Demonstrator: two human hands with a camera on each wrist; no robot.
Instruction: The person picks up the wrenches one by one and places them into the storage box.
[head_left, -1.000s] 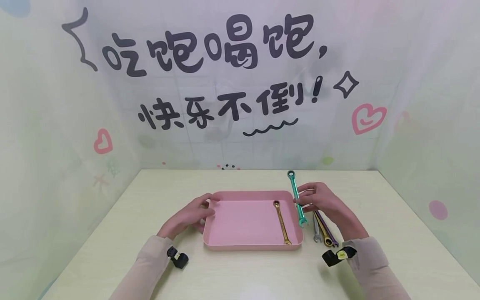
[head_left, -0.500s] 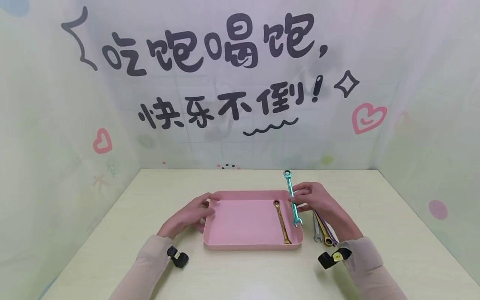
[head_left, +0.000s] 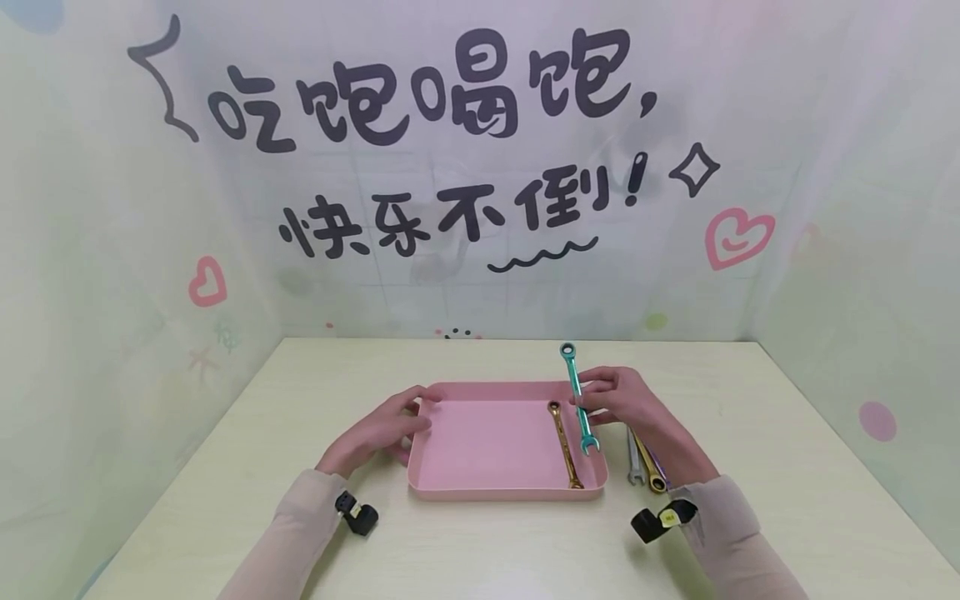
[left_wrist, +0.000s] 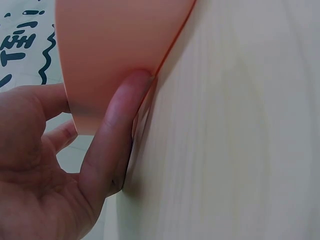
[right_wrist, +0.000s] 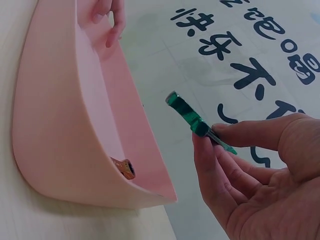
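In the head view my right hand (head_left: 628, 402) pinches a shiny green combination ratchet wrench (head_left: 573, 375) between thumb and fingers. The wrench hangs over the right side of a pink tray (head_left: 480, 442), ring end away from me and open jaw end nearer. Below it, a gold wrench (head_left: 564, 442) lies lengthwise inside the tray. The right wrist view shows the green wrench (right_wrist: 189, 114) end-on, above the rim. My left hand (head_left: 381, 425) holds the tray's left side; in the left wrist view the thumb (left_wrist: 122, 117) presses the wall while the other fingers reach behind it.
Right of the tray, a silver wrench (head_left: 636, 467), another gold wrench (head_left: 651, 468) and a purple wrench (head_left: 661, 469) lie together on the pale wooden table (head_left: 495, 550), partly under my right forearm. A printed curtain (head_left: 465, 292) hangs behind the table.
My right hand has moved left with the green wrench, from beside the tray's right rim to over its inside. The left hand and the tray have stayed put.
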